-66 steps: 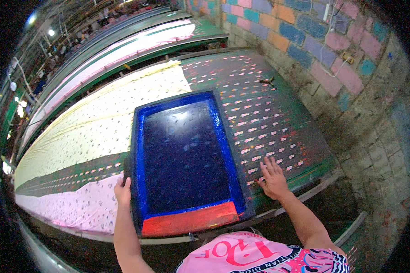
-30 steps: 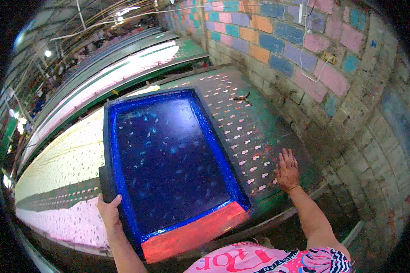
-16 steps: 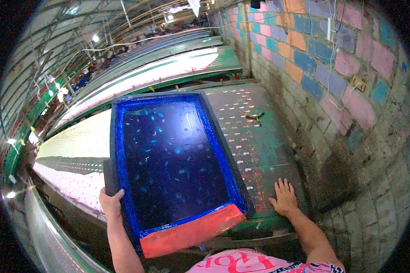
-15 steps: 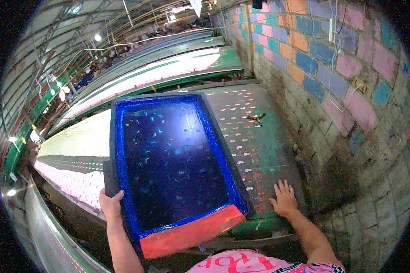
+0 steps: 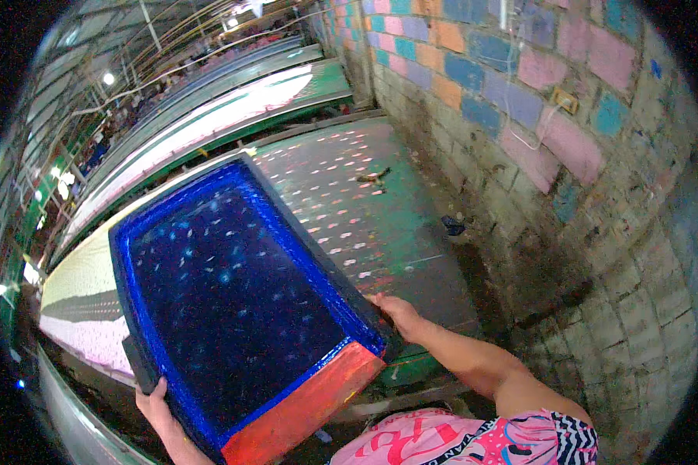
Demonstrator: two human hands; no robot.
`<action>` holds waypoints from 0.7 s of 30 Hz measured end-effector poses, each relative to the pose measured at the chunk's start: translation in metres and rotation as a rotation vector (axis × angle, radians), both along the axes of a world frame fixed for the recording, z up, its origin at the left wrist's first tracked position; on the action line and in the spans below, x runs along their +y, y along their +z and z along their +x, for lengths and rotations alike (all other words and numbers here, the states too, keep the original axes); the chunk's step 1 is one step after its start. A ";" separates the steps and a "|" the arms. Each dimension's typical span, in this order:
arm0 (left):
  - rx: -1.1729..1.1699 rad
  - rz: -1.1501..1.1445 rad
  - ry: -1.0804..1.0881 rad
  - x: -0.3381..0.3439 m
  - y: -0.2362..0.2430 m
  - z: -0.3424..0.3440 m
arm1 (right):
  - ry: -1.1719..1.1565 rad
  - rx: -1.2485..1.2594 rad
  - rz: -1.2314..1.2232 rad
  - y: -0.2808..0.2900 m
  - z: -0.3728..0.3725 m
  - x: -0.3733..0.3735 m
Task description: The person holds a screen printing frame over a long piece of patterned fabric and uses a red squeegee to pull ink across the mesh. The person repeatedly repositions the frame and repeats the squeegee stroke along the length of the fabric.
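the large framed screen [image 5: 233, 302] is in front of the person, at the middle-left of the view, above the near part of a long printing table [image 5: 411, 267]. it stands oblique — its far end leans to the left — and its near left corner comes low, past the table's edge. whether its underside touches the table, i cannot tell. the panel is dark and shiny with small pale flecks, inside a blue border [image 5: 304, 267], and a wide red strip [image 5: 306, 407] covers the near end.

the left hand [image 5: 157, 407] is at the left side of the screen, just below a dark block [image 5: 138, 364] fixed there. its thumb lies over the edge and the grip looks closed on the frame, though the other fingers are mostly hidden. the right hand [image 5: 399, 316] reaches the opposite side, near the red strip. its fingers meet the edge there, partly bent — how far they close, i cannot tell.

to the right of the screen, rows of pale marks [image 5: 345, 217] run along the table, with a small dark object [image 5: 374, 177] farther up. to the left lie a yellow cloth [image 5: 77, 262] and a pink cloth [image 5: 89, 341].
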State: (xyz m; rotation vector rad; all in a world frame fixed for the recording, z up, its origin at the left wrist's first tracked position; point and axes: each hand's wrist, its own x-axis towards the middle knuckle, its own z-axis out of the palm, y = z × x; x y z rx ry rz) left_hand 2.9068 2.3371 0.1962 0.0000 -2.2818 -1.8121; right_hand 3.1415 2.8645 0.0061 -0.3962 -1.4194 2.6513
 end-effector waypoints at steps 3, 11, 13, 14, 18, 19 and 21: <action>-0.074 0.118 0.025 0.005 -0.024 0.024 | -0.115 0.156 0.238 0.033 0.037 0.036; -0.136 0.053 -0.005 0.136 -0.060 0.157 | -0.091 0.264 -0.255 0.022 0.171 0.173; -0.152 0.053 -0.039 0.164 -0.067 0.200 | -0.008 0.227 -0.351 0.038 0.223 0.200; -0.138 0.076 -0.063 0.186 -0.063 0.215 | -0.028 0.201 -0.375 0.041 0.245 0.217; -0.126 0.068 -0.065 0.260 -0.049 0.265 | -0.048 0.107 -0.456 0.035 0.308 0.272; -0.149 0.122 -0.039 0.267 -0.049 0.270 | -0.044 0.079 -0.478 0.032 0.313 0.281; -0.098 0.133 0.014 0.283 -0.053 0.281 | -0.039 0.199 -0.481 0.024 0.323 0.296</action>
